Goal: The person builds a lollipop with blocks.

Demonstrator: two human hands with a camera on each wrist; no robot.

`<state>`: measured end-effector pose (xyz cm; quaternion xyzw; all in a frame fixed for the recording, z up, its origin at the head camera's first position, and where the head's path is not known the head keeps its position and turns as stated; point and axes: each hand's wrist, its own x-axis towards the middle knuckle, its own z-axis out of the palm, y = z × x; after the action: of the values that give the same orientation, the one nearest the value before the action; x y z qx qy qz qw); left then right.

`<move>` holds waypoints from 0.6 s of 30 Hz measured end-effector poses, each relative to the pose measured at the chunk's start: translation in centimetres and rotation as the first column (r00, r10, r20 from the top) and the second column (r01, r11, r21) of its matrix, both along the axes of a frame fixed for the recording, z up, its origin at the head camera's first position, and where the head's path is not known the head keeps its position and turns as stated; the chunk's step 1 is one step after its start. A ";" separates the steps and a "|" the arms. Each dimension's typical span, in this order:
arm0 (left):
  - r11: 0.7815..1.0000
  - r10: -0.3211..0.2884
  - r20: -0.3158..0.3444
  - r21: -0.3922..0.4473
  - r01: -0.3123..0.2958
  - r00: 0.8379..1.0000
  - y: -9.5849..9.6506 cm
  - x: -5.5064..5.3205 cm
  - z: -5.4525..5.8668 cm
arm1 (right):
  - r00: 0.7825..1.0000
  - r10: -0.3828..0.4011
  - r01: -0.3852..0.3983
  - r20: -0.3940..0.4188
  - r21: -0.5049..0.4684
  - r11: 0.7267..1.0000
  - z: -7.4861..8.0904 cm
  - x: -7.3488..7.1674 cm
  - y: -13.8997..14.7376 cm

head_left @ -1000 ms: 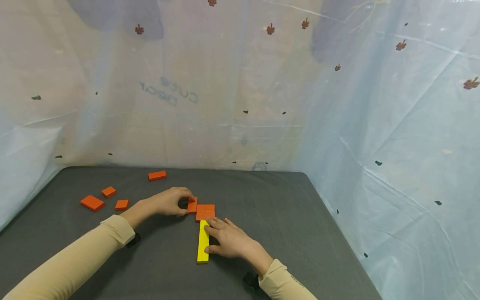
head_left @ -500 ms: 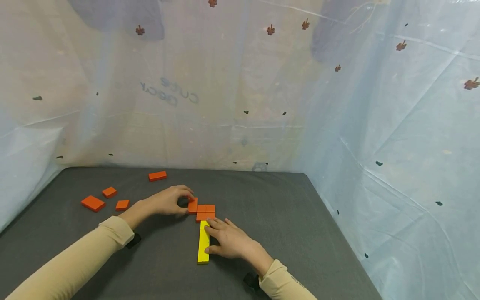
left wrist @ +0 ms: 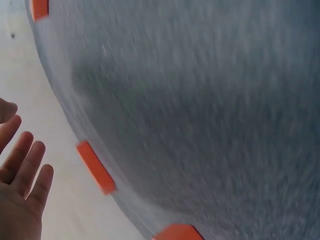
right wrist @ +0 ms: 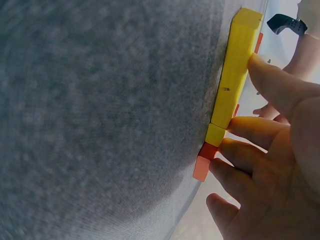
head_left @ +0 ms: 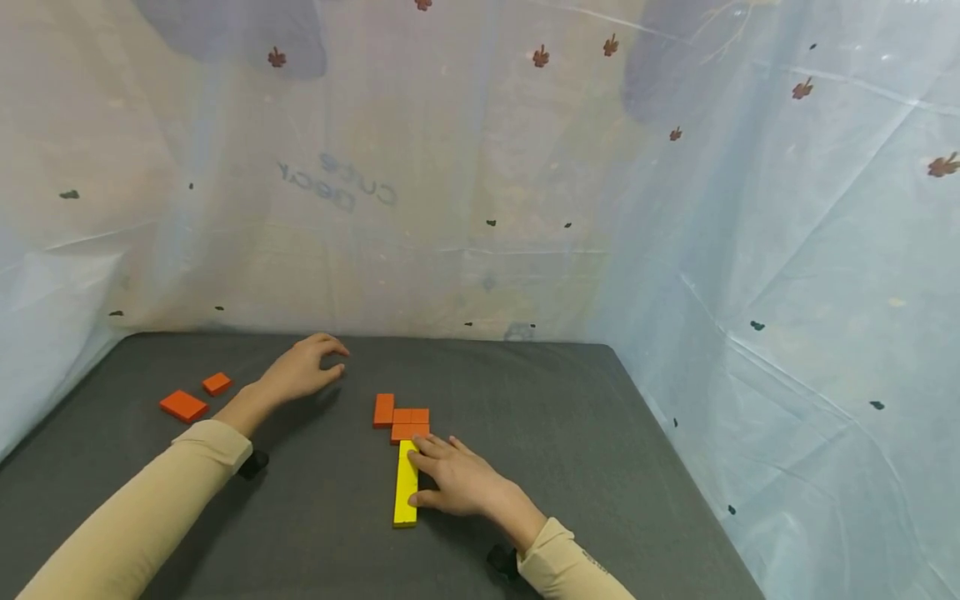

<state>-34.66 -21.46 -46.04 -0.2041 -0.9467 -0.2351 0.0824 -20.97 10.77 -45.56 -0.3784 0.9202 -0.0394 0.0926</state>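
My left hand (head_left: pixel 303 367) hovers over the back left of the table, its fingers apart and holding nothing. In the left wrist view, an oblong orange block (left wrist: pixel 96 168) lies near the table edge beyond that hand; in the head view the hand covers it. My right hand (head_left: pixel 457 482) rests against the right side of a long yellow strip (head_left: pixel 405 496), thumb low and fingers toward its far end. Orange blocks (head_left: pixel 411 417) join that far end, the right fingertips at their near edge. An upright orange block (head_left: pixel 383 410) adjoins them on the left.
Two loose orange blocks lie at the far left: a larger block (head_left: pixel 183 406) and a smaller block (head_left: pixel 217 383). Dark grey cloth covers the table (head_left: pixel 585 450). A translucent plastic curtain (head_left: pixel 420 275) hangs behind it and along the right side.
My left hand has let go of the upright orange block and moved left and back. Its arm now hides a small loose block. The right hand stays put on the yellow strip.
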 end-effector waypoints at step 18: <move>0.990 0.098 0.183 -0.115 -0.078 0.978 -4.3 -2.7 -0.4 | 1.000 0.012 -0.012 0.003 0.021 1.000 0.0 -0.3 0.2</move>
<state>-37.33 -25.78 -46.41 -0.1430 -0.9697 -0.1981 -0.0083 -21.29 10.94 -45.59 -0.3828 0.9181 -0.0297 0.0981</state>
